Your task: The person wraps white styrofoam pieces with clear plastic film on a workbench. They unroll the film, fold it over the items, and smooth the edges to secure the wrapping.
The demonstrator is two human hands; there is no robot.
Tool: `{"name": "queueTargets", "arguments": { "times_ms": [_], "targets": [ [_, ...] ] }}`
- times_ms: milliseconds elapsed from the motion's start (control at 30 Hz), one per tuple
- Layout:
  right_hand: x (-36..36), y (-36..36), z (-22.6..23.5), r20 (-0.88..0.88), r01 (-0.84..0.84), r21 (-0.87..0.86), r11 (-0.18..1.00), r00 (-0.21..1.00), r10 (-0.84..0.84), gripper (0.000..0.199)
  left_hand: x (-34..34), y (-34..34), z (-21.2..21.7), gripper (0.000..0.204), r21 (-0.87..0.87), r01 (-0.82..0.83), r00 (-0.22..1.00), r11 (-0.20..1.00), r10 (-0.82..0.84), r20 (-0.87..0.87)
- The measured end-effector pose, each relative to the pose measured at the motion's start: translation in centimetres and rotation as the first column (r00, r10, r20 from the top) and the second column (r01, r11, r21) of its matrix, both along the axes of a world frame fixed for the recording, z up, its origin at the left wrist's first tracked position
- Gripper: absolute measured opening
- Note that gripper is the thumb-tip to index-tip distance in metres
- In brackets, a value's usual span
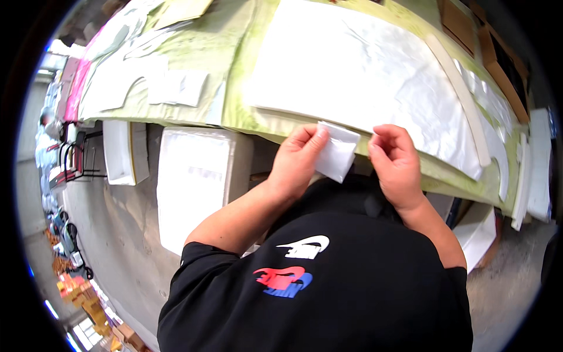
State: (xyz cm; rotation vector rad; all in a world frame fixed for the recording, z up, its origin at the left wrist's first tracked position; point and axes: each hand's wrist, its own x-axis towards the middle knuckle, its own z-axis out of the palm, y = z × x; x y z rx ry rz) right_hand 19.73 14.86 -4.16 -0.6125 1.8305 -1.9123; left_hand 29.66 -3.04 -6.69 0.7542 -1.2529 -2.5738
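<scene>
I have the left hand (pixel 296 161) pinching a small white packet (pixel 337 154) by its left side between thumb and fingers, held up at the near edge of the green-covered tabletop (pixel 249 50). My right hand (pixel 399 164) curls near the packet's right side, and I cannot tell whether its grip is pressed together. A large white sheet (pixel 346 58) lies beyond both.
</scene>
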Motion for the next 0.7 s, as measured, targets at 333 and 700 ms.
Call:
{"name": "queueTargets", "arguments": {
  "times_ms": [333,700],
  "targets": [
    [-0.2,-0.3,-1.2,0.092,-0.071,0.059,0.996,0.994,0.066,0.021,1.6,-26.6,-0.9,0.032,-0.872,-0.17,0.921,0.46,0.389,0.025],
    [-0.1,0.4,-1.7,0.05,-0.063,0.091,0.994,0.997,0.058,0.018,1.5,-29.0,-1.1,0.031,-0.842,0.286,0.791,-0.457,0.609,-0.062]
  ]
}}
